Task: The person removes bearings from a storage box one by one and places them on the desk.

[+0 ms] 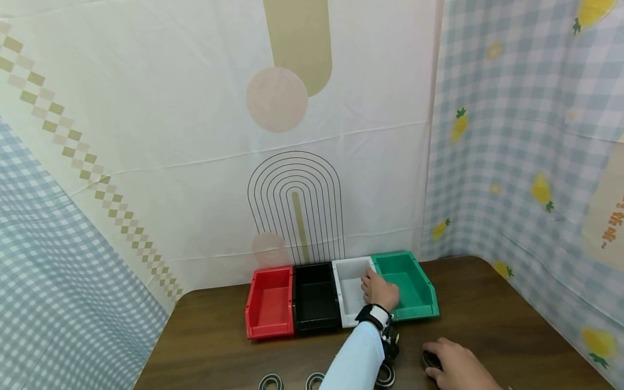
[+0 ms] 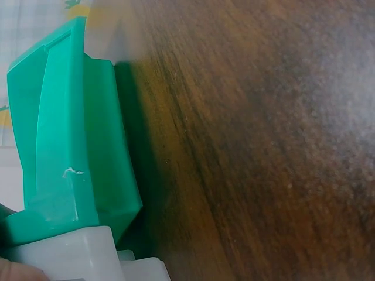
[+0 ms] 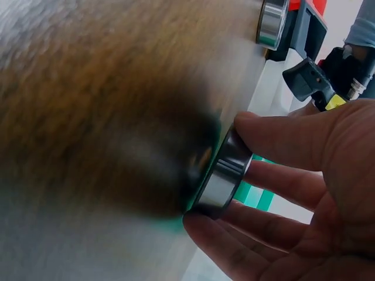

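Note:
My left hand (image 1: 379,290) reaches over the wall between the white bin (image 1: 347,311) and the green bin (image 1: 414,311) at the back of the brown table (image 1: 487,314). Its fingers point down and are hidden behind the back of the hand. The left wrist view shows the green bin (image 2: 70,146), the white bin's corner (image 2: 76,254) and one fingertip (image 2: 17,271). My right hand (image 1: 441,362) lies near the front edge. It pinches a steel bearing ring (image 3: 225,170) between its thumb (image 3: 275,137) and fingers, with the ring (image 1: 430,359) down on the wood.
A red bin (image 1: 270,309) and a black bin (image 1: 316,303) stand left of the white one, all in a row against the cloth backdrop. More bearing rings (image 1: 271,382) (image 1: 314,381) (image 1: 385,375) lie along the front edge. Patterned cloth walls close the left, back and right.

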### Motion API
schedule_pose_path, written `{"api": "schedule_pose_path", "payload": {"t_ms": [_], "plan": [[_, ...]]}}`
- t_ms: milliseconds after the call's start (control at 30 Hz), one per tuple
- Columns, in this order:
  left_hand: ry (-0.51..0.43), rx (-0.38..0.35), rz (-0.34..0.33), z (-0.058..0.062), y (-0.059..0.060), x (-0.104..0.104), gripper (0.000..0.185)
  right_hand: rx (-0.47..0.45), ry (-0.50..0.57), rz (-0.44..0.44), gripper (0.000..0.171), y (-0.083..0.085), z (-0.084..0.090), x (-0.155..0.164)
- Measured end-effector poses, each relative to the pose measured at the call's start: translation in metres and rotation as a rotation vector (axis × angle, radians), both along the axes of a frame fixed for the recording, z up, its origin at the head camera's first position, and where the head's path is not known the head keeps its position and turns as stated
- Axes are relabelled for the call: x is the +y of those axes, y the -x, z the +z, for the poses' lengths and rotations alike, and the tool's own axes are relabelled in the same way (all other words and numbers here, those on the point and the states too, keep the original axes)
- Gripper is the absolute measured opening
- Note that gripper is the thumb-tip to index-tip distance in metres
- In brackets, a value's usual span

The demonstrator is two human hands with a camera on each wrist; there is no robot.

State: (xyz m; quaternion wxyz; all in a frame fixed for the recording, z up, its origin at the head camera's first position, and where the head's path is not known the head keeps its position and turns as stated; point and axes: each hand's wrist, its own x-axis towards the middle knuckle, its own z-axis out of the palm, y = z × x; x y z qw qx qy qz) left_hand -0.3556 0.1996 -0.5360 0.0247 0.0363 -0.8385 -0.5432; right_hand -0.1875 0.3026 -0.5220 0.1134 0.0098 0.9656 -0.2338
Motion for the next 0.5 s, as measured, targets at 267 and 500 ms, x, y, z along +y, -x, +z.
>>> {"api": "schedule_pose_path", "payload": {"t_ms": [267,500], "plan": [[0.014,0.0,-0.002,0.0026,-0.0011,-0.0011,0.063,-0.004,0.009,0.03,0.035,0.0023,-0.0013,-0.0007],[0.094,-0.007,0.013,0.0064,-0.0033,-0.0007,0.056,-0.026,-0.01,0.044,0.032,0.0045,-0.0034,-0.002]]}}
